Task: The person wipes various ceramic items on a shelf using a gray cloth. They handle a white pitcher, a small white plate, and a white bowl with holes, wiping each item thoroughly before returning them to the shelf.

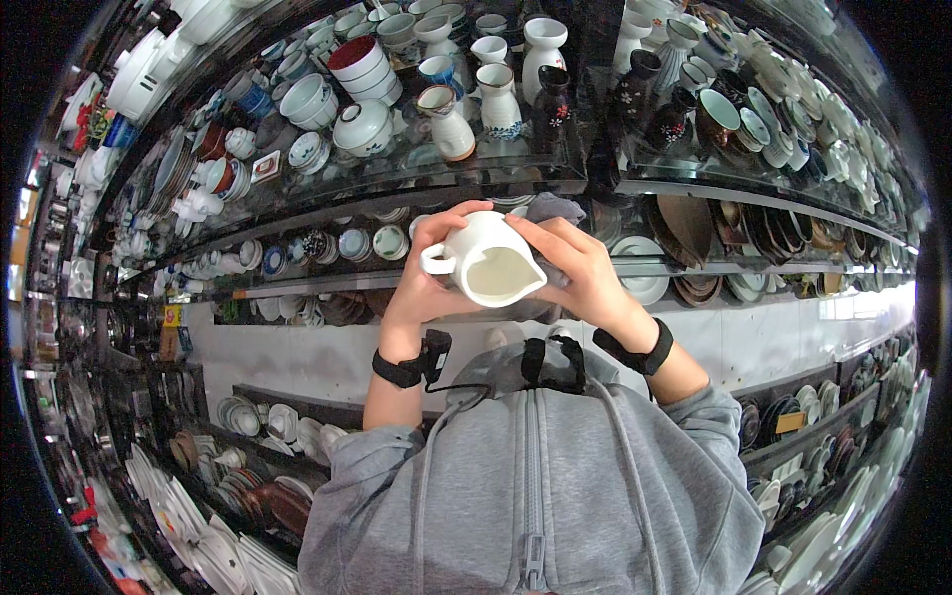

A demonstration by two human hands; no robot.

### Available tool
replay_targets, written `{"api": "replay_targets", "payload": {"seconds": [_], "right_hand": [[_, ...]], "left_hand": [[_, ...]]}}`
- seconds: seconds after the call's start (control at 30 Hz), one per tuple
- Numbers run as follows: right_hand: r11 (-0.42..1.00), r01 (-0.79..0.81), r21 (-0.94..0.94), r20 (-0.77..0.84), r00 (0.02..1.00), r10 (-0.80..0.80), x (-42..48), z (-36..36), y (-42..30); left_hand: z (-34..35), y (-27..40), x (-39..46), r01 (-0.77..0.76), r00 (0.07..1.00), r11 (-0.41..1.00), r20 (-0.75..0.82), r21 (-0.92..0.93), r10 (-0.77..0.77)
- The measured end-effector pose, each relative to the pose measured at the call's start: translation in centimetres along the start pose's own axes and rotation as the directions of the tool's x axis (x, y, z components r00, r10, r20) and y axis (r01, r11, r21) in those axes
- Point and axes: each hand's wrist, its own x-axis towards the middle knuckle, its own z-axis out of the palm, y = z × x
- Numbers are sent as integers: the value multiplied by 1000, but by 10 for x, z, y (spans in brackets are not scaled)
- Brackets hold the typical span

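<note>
A white ceramic pitcher (487,256) with a small loop handle and a pointed spout is held up in front of my chest, its mouth towards the camera. My left hand (428,271) grips it on the handle side, fingertips near its far edge. On the spout side my right hand (573,260) rests its fingertips against the pitcher, with a grey cloth (554,210) bunched behind and beneath the fingers. How far the right palm closes on the cloth is hidden. Both wrists wear black straps.
A glass-topped shelf (513,171) ahead carries sake flasks (446,126), a lidded bowl (363,128) and many cups. Lower shelves hold stacked dishes (390,242) and a white plate (641,271). More crockery shelves stand behind and at both sides, around a pale tiled floor (282,357).
</note>
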Motion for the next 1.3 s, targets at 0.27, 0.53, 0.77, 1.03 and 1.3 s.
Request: {"api": "replay_targets", "payload": {"seconds": [0.27,0.53,0.77,1.03,1.3], "right_hand": [[985,-96,140,-28,994,101,-5,-1,1],[996,-81,34,121,990,76,-11,-16,9],[771,-194,-606,122,936,331,-12,-22,-15],[846,-503,-179,-55,863,502,-11,-22,7],[424,-625,655,328,742,585,-12,-26,7]], "left_hand": [[-7,-10,-4,9,997,1000,-73,-19,-11],[-12,-12,-7,22,993,1000,-112,-10,-23],[-18,-16,-9,15,992,1000,-126,27,-11],[-21,-18,-10,53,989,998,-136,-45,-59],[-21,-21,-14,82,985,997,-149,-8,-83]]}}
